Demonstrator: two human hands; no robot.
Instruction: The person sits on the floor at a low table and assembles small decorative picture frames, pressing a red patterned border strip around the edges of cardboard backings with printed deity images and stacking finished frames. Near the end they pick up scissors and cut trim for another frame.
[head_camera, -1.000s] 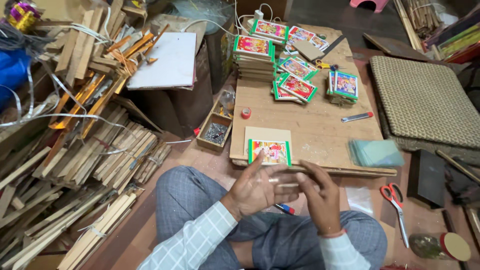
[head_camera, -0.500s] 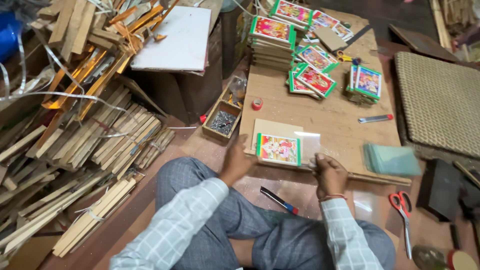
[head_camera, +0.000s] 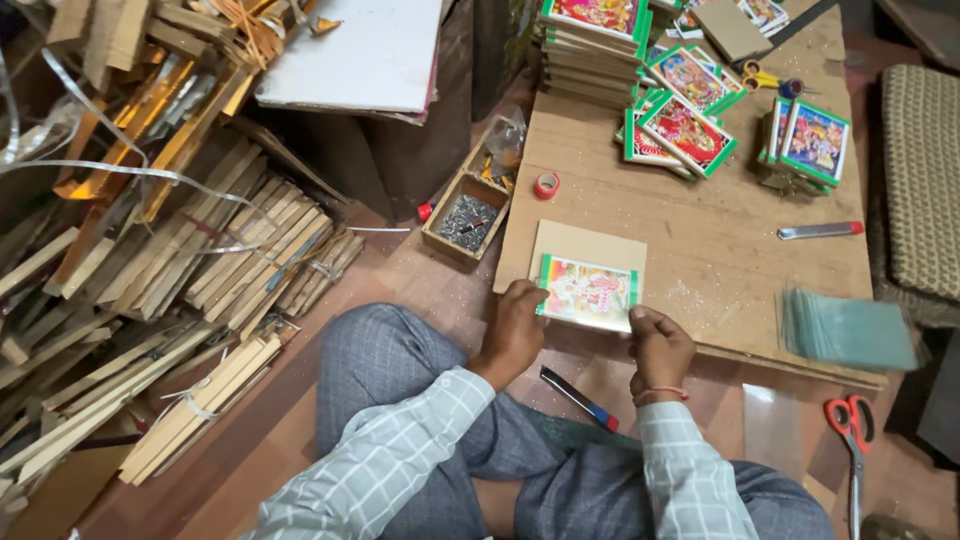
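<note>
A small colourful picture in a green frame (head_camera: 589, 292) lies on a brown backing board (head_camera: 590, 248) at the near edge of a low wooden board (head_camera: 700, 230). My left hand (head_camera: 513, 330) grips the picture's left edge. Its right lower corner is pinched by my right hand (head_camera: 657, 345). I sit cross-legged on the floor, in grey trousers and a checked shirt.
Stacks of similar framed pictures (head_camera: 680, 125) fill the board's far part, with a cutter (head_camera: 820, 230) and a pile of glass sheets (head_camera: 845, 330) at right. A tray of nails (head_camera: 468, 217) and bundled wooden strips (head_camera: 200, 280) lie left. Red scissors (head_camera: 850, 425) and a pen (head_camera: 580, 398) rest on the floor.
My hands, earlier raised together in front of me, have come down onto the framed picture and now hold its two sides. The view has shifted closer to the board.
</note>
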